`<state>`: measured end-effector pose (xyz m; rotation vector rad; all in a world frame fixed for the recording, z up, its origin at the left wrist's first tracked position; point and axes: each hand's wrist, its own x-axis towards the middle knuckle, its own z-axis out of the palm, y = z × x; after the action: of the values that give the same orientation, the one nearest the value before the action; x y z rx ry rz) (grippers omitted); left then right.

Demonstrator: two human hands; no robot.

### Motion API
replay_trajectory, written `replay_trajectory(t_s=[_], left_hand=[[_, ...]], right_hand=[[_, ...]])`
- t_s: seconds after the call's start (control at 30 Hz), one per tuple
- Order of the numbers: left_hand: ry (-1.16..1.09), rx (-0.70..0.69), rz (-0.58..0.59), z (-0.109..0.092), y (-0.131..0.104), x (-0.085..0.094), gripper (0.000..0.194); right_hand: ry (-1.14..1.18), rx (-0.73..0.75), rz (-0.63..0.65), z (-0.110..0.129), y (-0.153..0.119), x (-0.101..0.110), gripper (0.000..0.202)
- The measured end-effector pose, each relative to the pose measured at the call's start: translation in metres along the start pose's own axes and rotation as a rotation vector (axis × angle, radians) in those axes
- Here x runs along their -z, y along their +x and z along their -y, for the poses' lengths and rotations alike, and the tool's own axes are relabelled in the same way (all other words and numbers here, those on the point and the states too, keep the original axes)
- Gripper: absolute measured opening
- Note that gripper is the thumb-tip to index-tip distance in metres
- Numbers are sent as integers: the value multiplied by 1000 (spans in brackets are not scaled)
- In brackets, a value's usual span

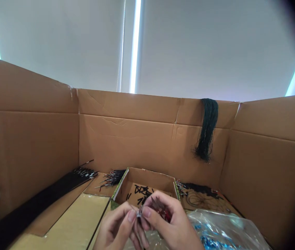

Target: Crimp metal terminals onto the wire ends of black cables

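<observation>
Pinching a small shiny piece [138, 214] between them, the left hand [111, 224] and the right hand [172, 222] are meeting fingertip to fingertip just in front of the open box [177, 191]. The left thumb and forefinger are closing narrowly on the piece from its left side, the right thumb and forefinger from its right, so neither hand is lying nearer to it. Its long axis is staying hidden, because the fingers are covering most of it. The right hand is also cupping some red bits [166, 215] and dark, pointed bits [157, 204] in its curled fingers; whether these are joining the shiny piece, I cannot tell.

Beyond the fingertips, the box is standing open at the top, and short black strips [142, 190] are lying scattered on its floor. Beside the right wrist, a clear bag [243, 225] is slumping, with shiny blue stuff [215, 243] showing inside.

Farther out, a dark bundle [116, 176] is resting against the left of the box, and thin loops of wire [195, 200] are spreading on the right. Long black strands [48, 196] are stretching along the left side, while green strings [208, 132] are hanging over the back wall [137, 139].
</observation>
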<state>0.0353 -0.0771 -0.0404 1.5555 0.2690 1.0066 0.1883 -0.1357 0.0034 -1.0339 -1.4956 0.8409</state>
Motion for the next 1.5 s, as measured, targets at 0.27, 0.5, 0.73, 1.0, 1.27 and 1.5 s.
replay_trajectory(t_s=[0.27,0.5,0.73,1.0,1.27,1.5], left_hand=[[-111,-8,21,0,7,-5,40],[-48,63,51,-3,13,-2,44],[-77,172,106,-9,8,-5,50],[-139,200,86,-3,12,-1,41],[-28,134,44,8,14,5,43],[76,110,161,11,12,5,43]], right_hand=[[-69,-11,-85,-4,-3,3,35],[22,10,-88,-2,0,5,37],[-87,-31,-138,-2,-4,4,41],[0,-39,-102,1,-3,5,34],[13,29,-97,3,0,8,31],[-73,66,-170,7,-5,13,29]])
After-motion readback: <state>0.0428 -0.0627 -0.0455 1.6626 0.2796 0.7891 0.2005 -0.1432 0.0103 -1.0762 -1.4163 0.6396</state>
